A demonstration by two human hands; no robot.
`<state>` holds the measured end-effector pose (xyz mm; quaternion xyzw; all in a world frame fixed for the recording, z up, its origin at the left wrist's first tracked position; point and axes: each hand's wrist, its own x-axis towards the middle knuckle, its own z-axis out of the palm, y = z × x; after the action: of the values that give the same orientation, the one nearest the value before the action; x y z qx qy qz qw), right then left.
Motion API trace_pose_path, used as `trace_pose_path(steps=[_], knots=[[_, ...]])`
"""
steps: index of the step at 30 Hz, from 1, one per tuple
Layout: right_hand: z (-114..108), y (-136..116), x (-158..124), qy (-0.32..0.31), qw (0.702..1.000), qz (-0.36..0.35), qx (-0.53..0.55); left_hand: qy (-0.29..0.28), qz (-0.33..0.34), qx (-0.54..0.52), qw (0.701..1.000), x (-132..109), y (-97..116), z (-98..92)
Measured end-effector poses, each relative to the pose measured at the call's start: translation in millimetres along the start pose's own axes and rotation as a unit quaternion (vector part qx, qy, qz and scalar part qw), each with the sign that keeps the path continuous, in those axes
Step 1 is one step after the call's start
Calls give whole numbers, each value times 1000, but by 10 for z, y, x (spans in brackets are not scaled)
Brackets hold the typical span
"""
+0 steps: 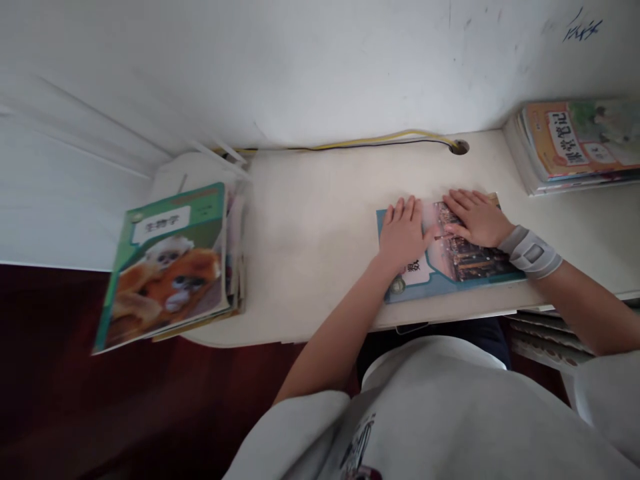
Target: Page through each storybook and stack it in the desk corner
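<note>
While the blue-edged book [443,259] lies flat beneath the slightly parted fingers of the left hand [403,233] and right hand [479,221], which clamp nothing, one pile [173,270] already sits to their left and a second stack [583,143] to their right, leaving this book apparently unstacked.

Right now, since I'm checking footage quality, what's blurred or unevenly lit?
In the head view, the title on the monkey book looks blurred; also in the head view, the floor is very dark, while the table is pale.
</note>
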<state>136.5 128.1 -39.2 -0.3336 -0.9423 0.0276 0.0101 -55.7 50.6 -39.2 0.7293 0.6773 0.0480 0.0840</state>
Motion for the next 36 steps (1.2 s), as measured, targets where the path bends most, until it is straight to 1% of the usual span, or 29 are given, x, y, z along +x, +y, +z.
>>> trace_pose_path(steps=[3,6,10,13,14,16,18,20,22,24,25,26,27,28,29,30,31,32,34,36], knots=[[-11,132,-126,3,999,46,-11,17,-27,2,1000,-44,-156,3],[7,197,-201,13,997,76,-14,48,-48,4,998,-95,-284,-22],[57,202,-208,19,996,87,-12,70,-88,31,993,-104,-367,-96],[90,197,-198,29,996,88,-13,71,-101,31,992,-14,-419,-147],[100,196,-197,33,995,88,-13,68,-109,15,992,36,-444,-165],[118,193,-195,37,995,90,-13,47,-135,-59,988,152,-502,-212],[136,187,-192,40,995,92,-8,17,-155,-148,977,258,-558,-279],[152,180,-188,45,995,94,1,0,-158,-211,965,311,-595,-356],[163,172,-188,54,994,98,13,1,-148,-239,960,266,-613,-416],[166,166,-196,66,992,107,30,0,-144,-290,946,100,-623,-429],[165,165,-203,73,990,113,38,-7,-144,-329,933,-28,-630,-415],[162,164,-211,80,989,119,44,-36,-166,-442,881,-179,-637,-388],[158,163,-219,86,987,124,50,-78,-188,-531,822,-346,-643,-351],[153,162,-226,91,986,128,55,-104,-202,-590,775,-520,-642,-309],[147,160,-232,95,985,131,59,-139,-210,-627,737,-689,-632,-266],[140,157,-235,97,984,133,64,-170,-213,-649,710,-845,-608,-227],[133,153,-236,99,983,136,70,-180,-223,-658,696,-980,-569,-194],[126,146,-236,102,982,139,77,-175,-231,-663,691,-1087,-515,-169],[114,130,-241,110,978,152,93,-114,-250,-678,681,-1218,-380,-143],[103,118,-269,120,971,172,112,-47,-253,-692,674,-1259,-246,-140]])
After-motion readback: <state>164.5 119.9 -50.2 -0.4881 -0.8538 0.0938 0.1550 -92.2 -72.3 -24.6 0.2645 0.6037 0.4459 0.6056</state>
